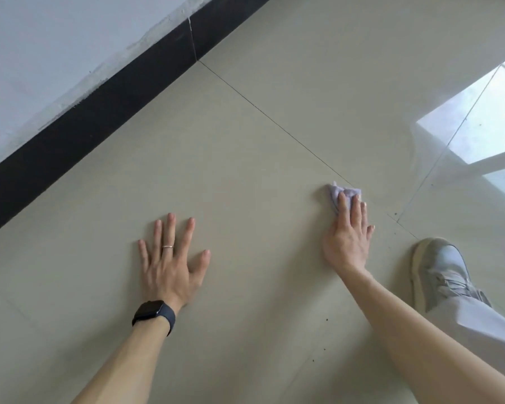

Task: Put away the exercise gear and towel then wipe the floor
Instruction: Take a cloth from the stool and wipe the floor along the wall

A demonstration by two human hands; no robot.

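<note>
Lilac cloth (340,193): bunched on the beige floor (245,170).
Right hand (349,237): flat, straight fingers pressing the cloth down.
Left hand (169,263): spread flat on the floor, holding nothing.

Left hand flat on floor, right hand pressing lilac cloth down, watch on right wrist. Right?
No: the head view shows the black watch on the left wrist. The rest holds: left hand flat on the floor, right hand pressing the lilac cloth down.
</note>
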